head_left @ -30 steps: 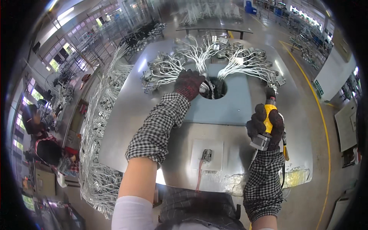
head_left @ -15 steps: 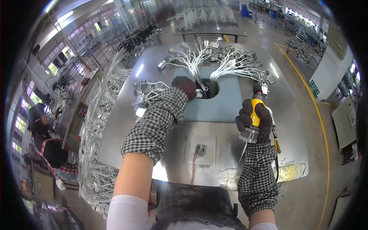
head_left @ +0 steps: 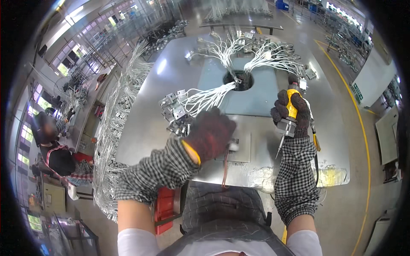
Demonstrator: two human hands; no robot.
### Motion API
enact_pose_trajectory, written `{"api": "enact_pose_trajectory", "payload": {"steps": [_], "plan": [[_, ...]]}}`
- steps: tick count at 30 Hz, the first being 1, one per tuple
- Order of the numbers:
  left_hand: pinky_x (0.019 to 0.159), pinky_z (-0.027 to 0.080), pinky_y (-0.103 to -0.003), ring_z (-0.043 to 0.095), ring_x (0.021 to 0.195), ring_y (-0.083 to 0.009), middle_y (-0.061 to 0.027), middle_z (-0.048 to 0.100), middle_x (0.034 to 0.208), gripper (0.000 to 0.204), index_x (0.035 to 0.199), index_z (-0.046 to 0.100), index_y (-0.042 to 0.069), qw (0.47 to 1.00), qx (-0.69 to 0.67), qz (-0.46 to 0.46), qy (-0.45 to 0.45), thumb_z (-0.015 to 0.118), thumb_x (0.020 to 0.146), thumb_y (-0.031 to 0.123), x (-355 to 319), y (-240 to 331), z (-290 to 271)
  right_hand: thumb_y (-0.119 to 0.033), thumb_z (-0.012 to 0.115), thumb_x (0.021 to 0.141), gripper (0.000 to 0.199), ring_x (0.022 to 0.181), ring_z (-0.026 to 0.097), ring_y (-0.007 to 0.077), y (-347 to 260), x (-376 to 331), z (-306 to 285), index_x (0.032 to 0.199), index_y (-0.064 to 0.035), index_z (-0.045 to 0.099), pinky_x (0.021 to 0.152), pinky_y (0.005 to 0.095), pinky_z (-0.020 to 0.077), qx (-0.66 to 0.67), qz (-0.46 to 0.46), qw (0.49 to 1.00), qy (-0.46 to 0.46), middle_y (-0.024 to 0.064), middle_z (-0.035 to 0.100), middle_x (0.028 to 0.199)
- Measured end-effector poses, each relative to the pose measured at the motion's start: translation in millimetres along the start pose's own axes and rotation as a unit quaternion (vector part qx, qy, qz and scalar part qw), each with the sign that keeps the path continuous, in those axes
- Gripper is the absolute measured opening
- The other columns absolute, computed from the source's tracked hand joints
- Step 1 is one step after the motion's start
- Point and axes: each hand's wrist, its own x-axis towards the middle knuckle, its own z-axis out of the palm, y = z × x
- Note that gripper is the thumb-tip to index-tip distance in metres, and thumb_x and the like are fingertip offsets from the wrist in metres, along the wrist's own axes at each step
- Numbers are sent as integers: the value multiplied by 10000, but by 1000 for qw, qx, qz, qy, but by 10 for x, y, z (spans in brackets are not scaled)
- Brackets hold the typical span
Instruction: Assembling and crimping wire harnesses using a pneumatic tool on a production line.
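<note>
Right hand [head_left: 302, 112] at four o'clock from the hole [head_left: 246, 83] in the table [head_left: 143, 136], clamped round the yellow tool [head_left: 293, 104], its thin bit pointing to seven! Left hand [head_left: 211, 132], well apart from the right, blurs at seven, partly hiding the plate [head_left: 242, 150] at six; whether it grips anything, I can't tell. White wires [head_left: 209, 97] fan out at eight, eleven and two!
</note>
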Motion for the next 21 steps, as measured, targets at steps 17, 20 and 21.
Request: {"api": "enact_pose_trajectory", "payload": {"steps": [17, 20, 21], "plan": [[848, 508, -382, 646, 925, -258, -93, 666, 981, 424, 1076, 663, 87, 886, -387, -26, 253, 773, 762, 349, -328, 85, 603, -180, 600, 934, 550, 621, 521, 164, 33, -15, 153, 1425, -180, 352, 581, 381, 480, -37, 16, 999, 0, 60, 495, 847], [894, 487, -426, 613, 985, -310, -100, 638, 1049, 529, 1169, 619, 135, 917, -260, 0, 303, 768, 731, 393, -368, 98, 769, -184, 644, 900, 584, 620, 531, 176, 28, -39, 394, 1417, -168, 374, 584, 395, 472, -99, -13, 994, 33, 70, 519, 828], [890, 488, -420, 605, 993, -296, -97, 625, 1090, 610, 1230, 580, 157, 936, -179, -8, 304, 788, 703, 382, -396, 78, 792, -176, 653, 891, 610, 624, 535, 179, 36, -71, 492, 1426, -146, 361, 585, 400, 469, -117, -36, 991, 50, 79, 536, 832]]}}
